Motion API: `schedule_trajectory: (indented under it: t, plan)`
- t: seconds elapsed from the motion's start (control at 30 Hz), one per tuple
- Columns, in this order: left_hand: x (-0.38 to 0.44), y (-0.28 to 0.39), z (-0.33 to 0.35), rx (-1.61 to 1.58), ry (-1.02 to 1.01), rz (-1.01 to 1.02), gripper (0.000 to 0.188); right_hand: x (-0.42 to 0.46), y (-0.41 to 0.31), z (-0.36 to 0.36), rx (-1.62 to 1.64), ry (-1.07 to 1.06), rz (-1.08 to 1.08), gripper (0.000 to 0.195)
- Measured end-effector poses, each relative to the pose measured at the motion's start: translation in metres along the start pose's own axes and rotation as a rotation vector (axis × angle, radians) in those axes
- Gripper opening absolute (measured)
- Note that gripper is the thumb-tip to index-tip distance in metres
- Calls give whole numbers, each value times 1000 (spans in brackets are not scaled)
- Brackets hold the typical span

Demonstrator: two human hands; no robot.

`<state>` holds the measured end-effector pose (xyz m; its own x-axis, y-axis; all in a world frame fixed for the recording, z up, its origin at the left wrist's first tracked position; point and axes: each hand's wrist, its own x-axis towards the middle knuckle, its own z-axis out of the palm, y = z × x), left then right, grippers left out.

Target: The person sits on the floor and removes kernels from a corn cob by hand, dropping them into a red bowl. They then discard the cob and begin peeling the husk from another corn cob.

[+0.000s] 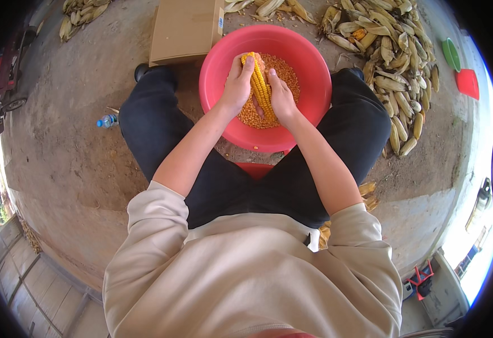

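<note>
A yellow ear of corn (260, 86), partly stripped of kernels along one side near its top, is held slantwise between both hands. My left hand (239, 81) grips its upper part, the thumb laid along the ear. My right hand (281, 96) is wrapped around its lower part from the other side, some fingers hidden beneath the ear. Both are over a large red plastic basin (212, 67) that stands between the knees, with loose corn kernels (286, 72) covering its bottom.
A cardboard box (187, 31) stands beyond the basin at left. Unshelled ears in dry husks (394, 55) lie heaped at right; another husk pile (81, 14) is at far left. A plastic bottle (109, 121) lies by the left knee. Green (452, 55) and red (467, 83) containers sit at far right.
</note>
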<state>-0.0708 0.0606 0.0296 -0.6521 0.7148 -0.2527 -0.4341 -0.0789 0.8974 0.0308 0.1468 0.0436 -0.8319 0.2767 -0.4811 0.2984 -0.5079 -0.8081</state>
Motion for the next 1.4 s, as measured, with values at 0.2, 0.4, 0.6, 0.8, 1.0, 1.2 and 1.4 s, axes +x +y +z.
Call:
schedule_trajectory:
  t: [0.2, 0.4, 0.6, 0.8, 1.0, 1.2, 1.4]
  plan:
    - [0, 3, -1, -45, 28, -50, 40, -4, -8, 7, -16, -44, -7, 54]
    - [-5, 13, 1, -7, 4, -110, 40, -3, -2, 6, 22, -72, -29, 53]
    - [2, 6, -11, 26, -15, -91, 45, -6, -13, 7, 183, -123, 81, 52]
    - [6, -4, -12, 56, 59, -67, 51, -5, -5, 5, 127, -234, -25, 51]
    - [10, -4, -12, -16, 81, -40, 54, -8, -12, 8, 268, -234, 49, 47]
    - [9, -1, -14, 36, 66, -74, 56, -8, -7, 6, 104, -334, -35, 44]
    - [11, 2, -15, 22, 75, -49, 57, -8, -14, 3, 295, -391, 37, 43]
